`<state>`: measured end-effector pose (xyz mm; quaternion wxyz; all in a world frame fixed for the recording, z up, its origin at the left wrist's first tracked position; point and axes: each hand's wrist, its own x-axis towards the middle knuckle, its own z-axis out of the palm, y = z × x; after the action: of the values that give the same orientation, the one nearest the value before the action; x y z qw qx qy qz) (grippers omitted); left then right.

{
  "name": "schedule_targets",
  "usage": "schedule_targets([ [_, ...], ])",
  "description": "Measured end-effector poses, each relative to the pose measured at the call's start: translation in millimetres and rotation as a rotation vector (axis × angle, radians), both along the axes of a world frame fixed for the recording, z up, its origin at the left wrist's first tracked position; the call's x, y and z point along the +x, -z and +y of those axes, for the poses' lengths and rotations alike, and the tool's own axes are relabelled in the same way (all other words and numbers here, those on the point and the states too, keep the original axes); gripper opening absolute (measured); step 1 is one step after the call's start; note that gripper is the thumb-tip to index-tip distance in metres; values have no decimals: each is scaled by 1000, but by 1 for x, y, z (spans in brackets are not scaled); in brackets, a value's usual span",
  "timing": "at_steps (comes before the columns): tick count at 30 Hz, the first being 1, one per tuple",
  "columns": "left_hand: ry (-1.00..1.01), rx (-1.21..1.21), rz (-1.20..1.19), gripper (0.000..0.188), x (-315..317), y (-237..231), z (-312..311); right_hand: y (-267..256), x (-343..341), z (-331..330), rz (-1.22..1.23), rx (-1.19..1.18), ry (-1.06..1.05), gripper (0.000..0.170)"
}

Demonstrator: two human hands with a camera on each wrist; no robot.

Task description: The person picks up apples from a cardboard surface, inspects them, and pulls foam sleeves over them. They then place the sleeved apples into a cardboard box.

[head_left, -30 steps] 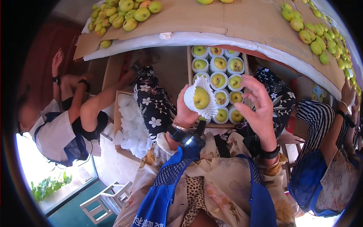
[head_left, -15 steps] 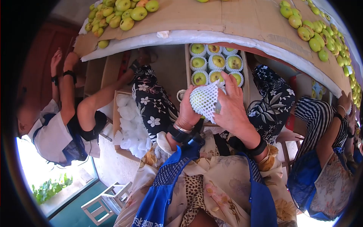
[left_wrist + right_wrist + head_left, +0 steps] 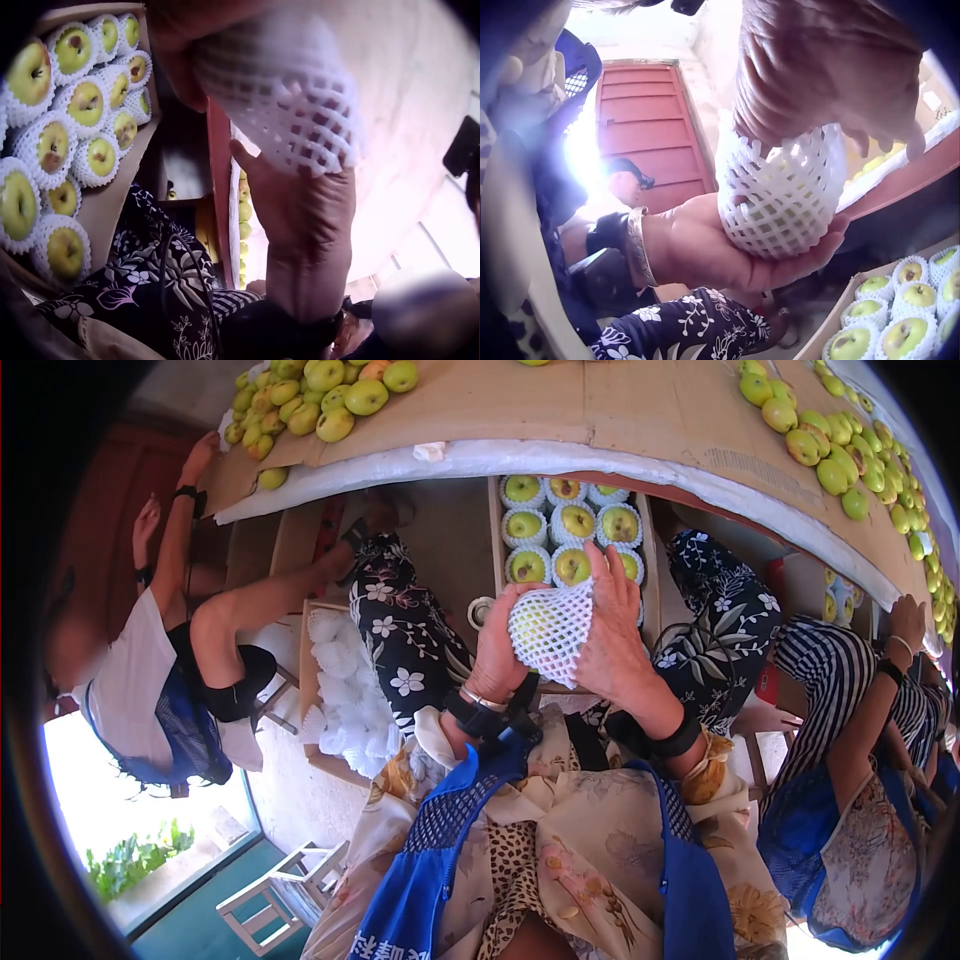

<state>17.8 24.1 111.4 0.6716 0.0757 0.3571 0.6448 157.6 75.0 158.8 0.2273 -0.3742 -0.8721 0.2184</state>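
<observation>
A green apple point(image 3: 780, 214) sits inside a white foam net sleeve point(image 3: 548, 635), held up over the lap. My left hand point(image 3: 495, 650) cups it from the left; in the right wrist view that palm and its fingers point(image 3: 821, 251) curl round its underside. My right hand point(image 3: 615, 640) lies against the other end of the sleeve with fingers extended, its palm pressing where the net gathers, as the right wrist view shows. Just beyond stands a box point(image 3: 650, 560) with rows of netted apples point(image 3: 82, 105), partly hidden by my hands.
A box of loose foam nets point(image 3: 345, 690) stands left of my leg. Beyond, a cardboard-covered table point(image 3: 480, 420) bears piles of apples point(image 3: 300, 400). One person point(image 3: 150, 650) sits at left, another point(image 3: 860, 800) at right. A white stool point(image 3: 280, 900) is behind.
My right hand has come in from the right onto the sleeve. The apple's bare face, turned up earlier, is now covered by net. The person at left has reached an arm to the table.
</observation>
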Motion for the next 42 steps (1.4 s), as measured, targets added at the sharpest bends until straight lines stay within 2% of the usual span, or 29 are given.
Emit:
schedule_targets([
  [5, 3, -33, -91, 38, 0, 2, 0, -8, -1, 0, -53, 2, -40, 58],
  [7, -25, -85, -281, 42, -8, 18, -1, -26, 1, -2, -211, -48, -16, 63],
  [8, -26, -84, -280, 42, -9, 12, 2, -34, 5, 1, -210, -47, -17, 63],
  [10, -63, -58, -304, 45, -18, -1, 6, -52, 16, 11, 332, -264, -91, 66],
  [12, -80, -20, -312, 47, -25, -4, 5, -57, 24, 18, 417, -237, -92, 72],
  [14, 73, 284, -534, 48, -24, -21, 1, -46, 25, 20, 502, -394, -120, 83],
  [15, 90, 304, -504, 48, -23, -25, 0, -29, 22, 17, 408, -357, -152, 94],
  [16, 89, 305, -507, 48, -21, -23, 0, -18, 17, 13, 406, -356, -152, 94],
  [18, -18, 101, -446, 47, -18, -15, -3, -2, 2, 2, 248, -274, -165, 98],
  [20, -48, 65, -443, 46, -18, 12, -10, 12, -10, 1, 250, -271, -180, 98],
  [22, -106, -13, 263, 44, -17, 32, -13, 21, -14, -2, 272, -197, -121, 111],
  [23, -67, 10, -47, 43, -12, -6, -9, 19, -14, -4, 358, -234, -100, 109],
  [26, -123, -94, -35, 42, -11, -9, -7, 25, -16, -4, 313, -104, -99, 108],
  [28, -78, -163, -12, 45, -13, -9, -11, 27, -19, -8, 431, -107, -103, 107],
  [30, 121, 307, -415, 48, -26, 7, -20, 22, -28, -6, 331, -138, -110, 99],
  [32, 188, 455, -503, 51, -27, -3, -17, 22, -32, -7, 345, -133, -114, 95],
  [34, 151, 396, -433, 50, -29, -10, -16, 21, -34, -7, 367, -135, -130, 91],
  [36, 112, 263, -502, 49, -26, -31, -11, 17, -34, -5, 479, -119, -71, 76],
  [37, 147, 234, -407, 46, -30, -39, -10, 16, -32, -4, 481, -120, -71, 76],
  [40, 156, 170, -387, 45, -37, -33, -13, 17, -27, -3, 412, -56, -89, 76],
  [41, 141, 113, -514, 57, -35, -29, -13, 18, -26, -5, 396, -82, -87, 77],
  [42, 139, 114, -515, 57, -31, -23, -15, 19, -26, -8, 381, -108, -88, 77],
])
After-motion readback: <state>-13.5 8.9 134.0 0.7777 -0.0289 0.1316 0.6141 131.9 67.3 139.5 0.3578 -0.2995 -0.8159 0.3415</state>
